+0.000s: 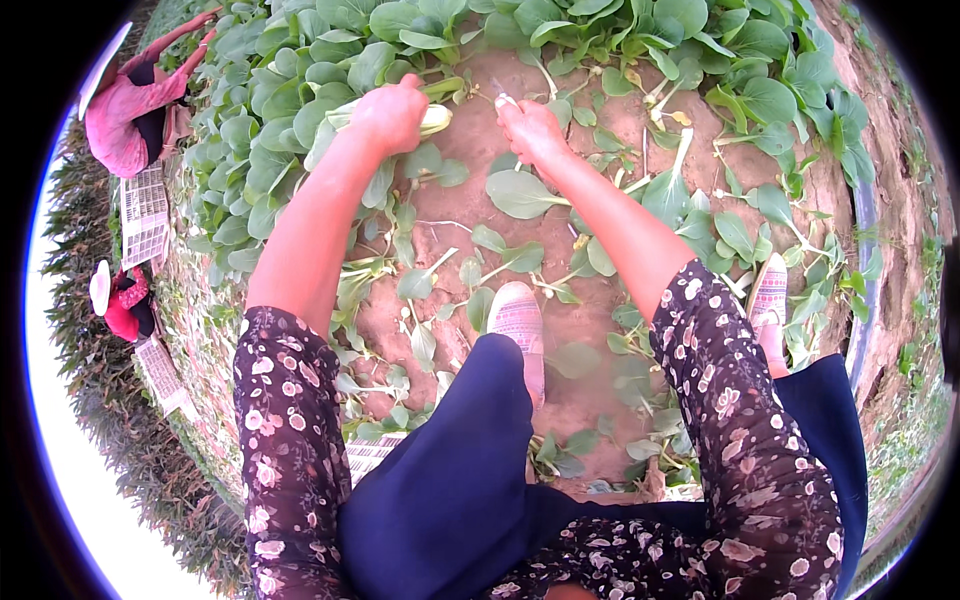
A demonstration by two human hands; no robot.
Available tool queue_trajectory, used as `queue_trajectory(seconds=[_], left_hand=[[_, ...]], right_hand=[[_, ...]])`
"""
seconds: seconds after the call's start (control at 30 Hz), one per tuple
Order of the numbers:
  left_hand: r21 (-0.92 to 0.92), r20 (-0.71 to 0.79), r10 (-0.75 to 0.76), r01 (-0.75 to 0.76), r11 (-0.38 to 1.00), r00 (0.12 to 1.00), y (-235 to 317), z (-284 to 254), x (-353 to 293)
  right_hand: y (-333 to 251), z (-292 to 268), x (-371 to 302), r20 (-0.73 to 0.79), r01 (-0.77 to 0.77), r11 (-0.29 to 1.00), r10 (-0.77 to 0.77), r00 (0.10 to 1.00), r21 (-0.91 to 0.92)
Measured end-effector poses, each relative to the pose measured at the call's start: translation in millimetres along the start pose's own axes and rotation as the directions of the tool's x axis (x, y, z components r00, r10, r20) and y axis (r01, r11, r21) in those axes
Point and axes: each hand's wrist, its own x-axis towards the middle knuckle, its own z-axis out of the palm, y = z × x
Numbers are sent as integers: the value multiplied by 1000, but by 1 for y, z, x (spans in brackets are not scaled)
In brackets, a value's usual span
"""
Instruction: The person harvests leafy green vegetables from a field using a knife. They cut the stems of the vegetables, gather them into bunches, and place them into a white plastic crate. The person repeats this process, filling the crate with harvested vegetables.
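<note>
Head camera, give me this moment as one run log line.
left hand: gripping leafy green near its pale base | right hand: closed, held item unclear | ahead: leafy plants | below: loose leaves on soil

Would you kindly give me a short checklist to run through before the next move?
1. Left hand closed around the pale-stemmed plant: ok.
2. Right hand apart from the left: ok.
3. What the right hand holds, if anything: cannot tell, too small.
4. Soil clear of leaves: not ok, a broad leaf lies near the right hand.
5. Nearer co-worker away from both hands: ok, at far left.
</note>
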Motion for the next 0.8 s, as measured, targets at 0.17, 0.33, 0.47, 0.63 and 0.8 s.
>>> queue_trajectory(seconds=[0.17, 0.33, 0.47, 0.63, 0.8], left_hand=[[-399, -16, -213, 189, 897, 977, -15, 10, -5], [-407, -7, -278, 251, 878, 961, -25, 13, -1], [-379, 8, -310, 289, 879, 951, -25, 16, 0], [-370, -39, -326, 289, 883, 945, -24, 19, -2], [-370, -49, -324, 284, 885, 945, -20, 20, 1]], right_hand=[[9, 13, 13, 22, -43, 999, 43, 999, -29], [15, 15, 24, 93, -85, 982, 70, 993, 171], [15, 15, 31, 181, -146, 955, 100, 978, 259], [21, 26, 42, -9, -22, 996, 21, 1000, -82], [31, 26, 54, -84, 110, 971, -130, 988, -213]])
